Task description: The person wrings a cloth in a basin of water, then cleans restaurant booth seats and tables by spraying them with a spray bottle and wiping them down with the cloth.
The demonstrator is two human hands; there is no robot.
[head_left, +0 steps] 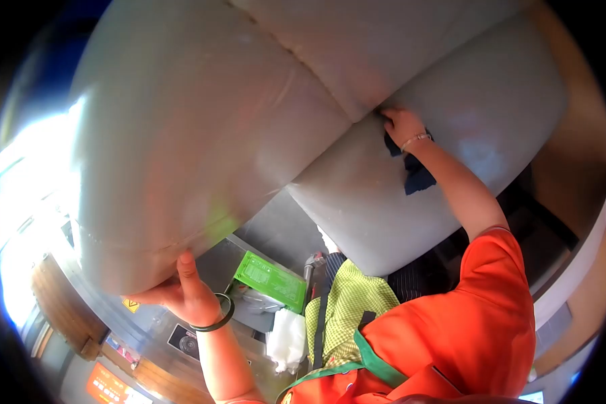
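A large, smooth grey padded piece [202, 128] with seams fills the upper view. Below a diagonal crease, a second grey section [478, 148] slopes to the right. My left hand [188, 296], a dark band on its wrist, grips the lower left edge of the padded piece. Its thumb points up against the surface; the other fingers are partly hidden. At the crease, my right hand [404, 128] is closed, fingertips hidden in the gap. A dark blue cloth [419, 175] shows below that hand and wrist, and appears bunched in it.
Below the padding lie a green packet [273, 279], a white crumpled cloth or bag [287, 340] and a metal tube [311, 269]. A yellow-green checked cloth [350, 303] is beside my body. At left are a wooden part [67, 303] and a round dial or lens [187, 342].
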